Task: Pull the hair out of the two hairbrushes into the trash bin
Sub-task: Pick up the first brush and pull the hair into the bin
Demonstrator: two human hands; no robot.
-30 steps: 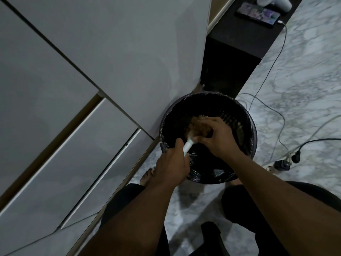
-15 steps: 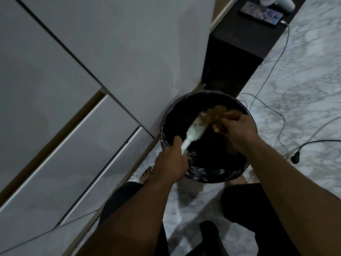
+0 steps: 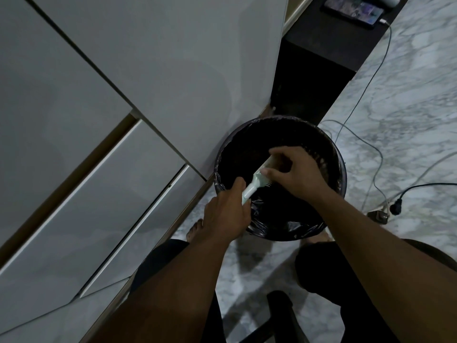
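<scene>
A round trash bin (image 3: 338, 154) lined with a black bag stands on the marble floor against a white cabinet. My left hand (image 3: 226, 214) grips the handle of a pale green hairbrush (image 3: 257, 180), holding it over the bin's opening. My right hand (image 3: 294, 173) lies over the brush head with fingers curled on the bristles; whether it pinches hair is hidden. A second brush is not visible. The bin's inside is dark, so its contents cannot be made out.
White cabinet doors (image 3: 123, 120) fill the left. A dark low unit (image 3: 321, 60) behind the bin carries a phone (image 3: 353, 9) on a charging cable. Cables and a plug (image 3: 395, 209) lie on the floor to the right. My knees and a bare foot (image 3: 195, 229) flank the bin.
My right hand pulled a brown clump of hair off the brush toward the right, let it go, and has come back onto the brush head. My left hand barely moved.
</scene>
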